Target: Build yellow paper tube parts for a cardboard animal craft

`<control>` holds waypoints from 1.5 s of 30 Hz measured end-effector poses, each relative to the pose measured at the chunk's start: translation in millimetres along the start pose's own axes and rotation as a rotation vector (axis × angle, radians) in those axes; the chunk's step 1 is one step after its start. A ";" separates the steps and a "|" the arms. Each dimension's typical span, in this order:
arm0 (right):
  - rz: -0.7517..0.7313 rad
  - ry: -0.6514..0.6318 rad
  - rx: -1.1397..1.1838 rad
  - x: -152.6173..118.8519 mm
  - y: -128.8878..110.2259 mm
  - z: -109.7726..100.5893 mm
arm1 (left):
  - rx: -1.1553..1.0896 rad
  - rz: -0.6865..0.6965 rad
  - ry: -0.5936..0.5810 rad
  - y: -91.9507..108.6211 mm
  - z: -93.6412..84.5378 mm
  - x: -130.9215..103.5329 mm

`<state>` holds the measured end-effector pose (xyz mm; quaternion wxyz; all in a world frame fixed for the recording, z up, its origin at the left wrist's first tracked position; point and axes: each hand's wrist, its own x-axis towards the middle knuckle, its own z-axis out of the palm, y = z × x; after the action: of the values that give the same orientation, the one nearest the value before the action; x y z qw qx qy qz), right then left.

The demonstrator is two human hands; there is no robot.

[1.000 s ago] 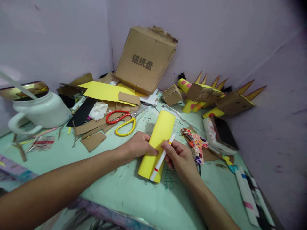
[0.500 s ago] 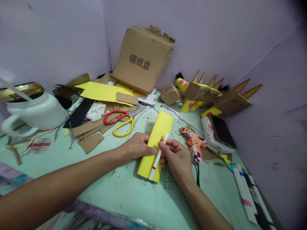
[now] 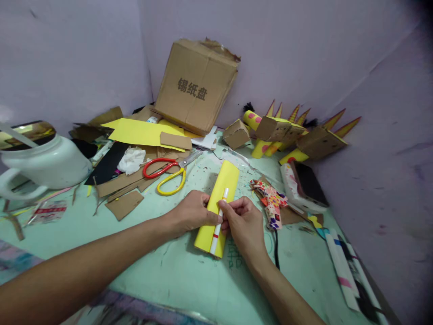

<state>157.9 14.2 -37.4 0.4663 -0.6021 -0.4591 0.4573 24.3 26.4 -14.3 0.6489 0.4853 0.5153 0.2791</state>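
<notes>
A flattened yellow paper roll (image 3: 223, 180) lies at a slant in front of me. My left hand (image 3: 192, 211) grips its left side, thumb over the top and fingers partly hidden beneath. My right hand (image 3: 245, 225) pinches a slim white stick (image 3: 214, 243) with a red band, which lies lengthwise along the roll. The right thumb and index finger cover the stick's middle, close to the left thumb tip. Whether the stick is a marker or a rolled strip I cannot tell.
Scissors (image 3: 172, 180) with red and yellow handles lie beyond my left hand. Cardboard scraps (image 3: 124, 205), yellow paper (image 3: 142, 134) and a leaning carton (image 3: 196, 85) fill the back. A white mug (image 3: 50, 164) is at left. Right are a floral cloth piece (image 3: 272, 201), a phone (image 3: 311, 183) and spiked paper figures (image 3: 321, 142).
My right hand has brought the white stick further left, flatter along the roll's middle. Its orange band is now covered by my fingers. The whole view has shifted slightly.
</notes>
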 end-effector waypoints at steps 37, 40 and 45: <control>-1.013 -0.600 -0.837 7.1 -36.2 -45.6 | 0.013 -0.225 -0.312 12.8 -13.2 -3.0; -1.019 -0.609 -0.912 4.2 -36.8 -44.2 | 0.022 -0.217 -0.306 12.0 -13.3 -2.7; -1.023 -0.625 -0.968 3.1 -35.3 -42.7 | 0.027 -0.213 -0.295 12.1 -12.7 -4.7</control>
<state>195.8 16.3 3.2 0.1532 -0.2946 -0.9397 0.0817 12.6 31.3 -1.3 0.7367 0.4726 0.4665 0.1276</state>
